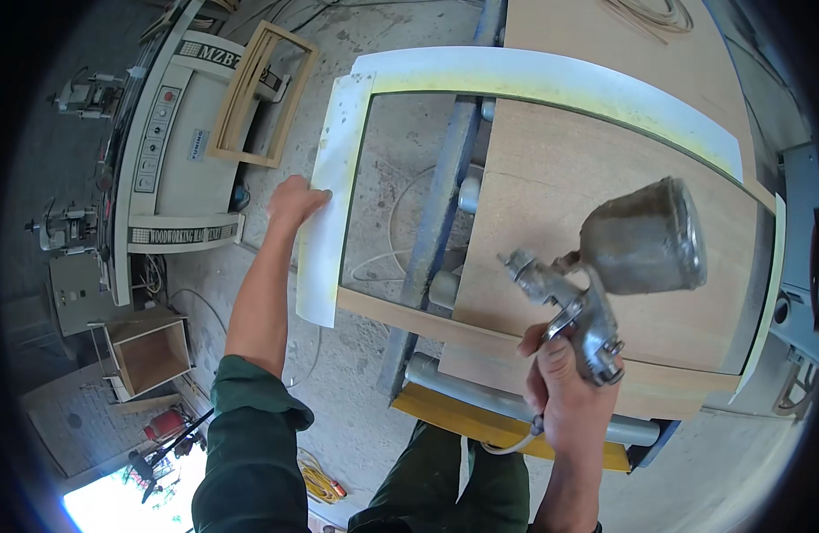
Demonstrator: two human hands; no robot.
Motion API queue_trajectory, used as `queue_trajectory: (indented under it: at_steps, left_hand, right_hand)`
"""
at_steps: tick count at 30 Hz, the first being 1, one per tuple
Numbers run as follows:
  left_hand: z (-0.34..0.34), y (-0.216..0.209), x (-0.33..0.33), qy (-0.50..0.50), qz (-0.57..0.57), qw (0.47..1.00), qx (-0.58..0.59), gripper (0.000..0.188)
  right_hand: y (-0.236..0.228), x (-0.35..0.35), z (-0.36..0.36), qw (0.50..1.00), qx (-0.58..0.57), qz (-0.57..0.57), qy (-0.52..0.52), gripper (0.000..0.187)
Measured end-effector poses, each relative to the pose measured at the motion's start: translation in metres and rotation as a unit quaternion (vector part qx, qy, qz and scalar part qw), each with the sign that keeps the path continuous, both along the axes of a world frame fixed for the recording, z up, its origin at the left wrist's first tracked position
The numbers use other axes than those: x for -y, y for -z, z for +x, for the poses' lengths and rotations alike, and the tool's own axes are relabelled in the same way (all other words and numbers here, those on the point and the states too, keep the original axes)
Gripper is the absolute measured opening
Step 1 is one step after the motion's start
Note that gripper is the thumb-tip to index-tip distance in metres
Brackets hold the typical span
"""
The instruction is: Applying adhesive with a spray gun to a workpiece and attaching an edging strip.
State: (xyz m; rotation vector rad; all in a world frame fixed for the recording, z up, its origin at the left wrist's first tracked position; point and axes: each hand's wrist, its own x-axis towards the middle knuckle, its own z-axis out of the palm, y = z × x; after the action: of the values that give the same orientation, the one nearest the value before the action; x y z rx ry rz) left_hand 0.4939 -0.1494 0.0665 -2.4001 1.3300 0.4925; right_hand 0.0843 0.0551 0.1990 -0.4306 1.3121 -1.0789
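Note:
My right hand is wrapped round the handle of a metal spray gun with a large dull cup on it. The gun's nozzle points left, above the opening of a rectangular frame. White strips cover the frame's left, far and right sides, with a yellowish tint along their inner edges. Its near rail is bare wood. My left hand grips the frame's left side, thumb on the white strip; its other fingers are partly hidden. A pale hose runs down from the gun's handle.
Under the frame are a brown board and a roller stand with a blue rail and yellow front bar. A woodworking machine stands left, a small wooden frame against it. A yellow coil lies on the floor.

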Motion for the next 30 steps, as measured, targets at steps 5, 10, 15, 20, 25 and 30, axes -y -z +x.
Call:
queue_trajectory:
  at_steps: [5,10,15,20,25,30]
  left_hand:
    - [-0.003,-0.004,-0.003,0.013,-0.02,0.999,-0.03,0.055]
    - [0.009,0.007,-0.007,0.036,-0.027,0.998,-0.035,0.055]
    - [0.016,0.011,-0.014,0.055,-0.109,0.991,-0.052,0.053]
    - [0.008,0.003,-0.006,0.039,-0.044,0.997,-0.057,0.051]
    - [0.009,0.006,-0.007,0.039,-0.049,0.997,-0.04,0.053]
    - [0.01,0.007,-0.008,0.038,-0.045,0.998,-0.037,0.055]
  right_hand:
    - [-0.002,0.037,0.007,0.997,-0.065,-0.01,0.026,0.049]
    - [-0.006,0.026,0.018,0.995,-0.093,0.007,0.022,0.048]
    - [-0.027,-0.011,0.013,0.992,-0.115,0.033,-0.024,0.045]
    - [-0.036,-0.026,0.006,0.989,-0.132,0.031,-0.053,0.052]
    - [-0.021,-0.003,0.004,0.993,-0.115,0.011,-0.008,0.054]
    - [-0.011,0.017,0.008,0.991,-0.121,-0.033,0.046,0.046]
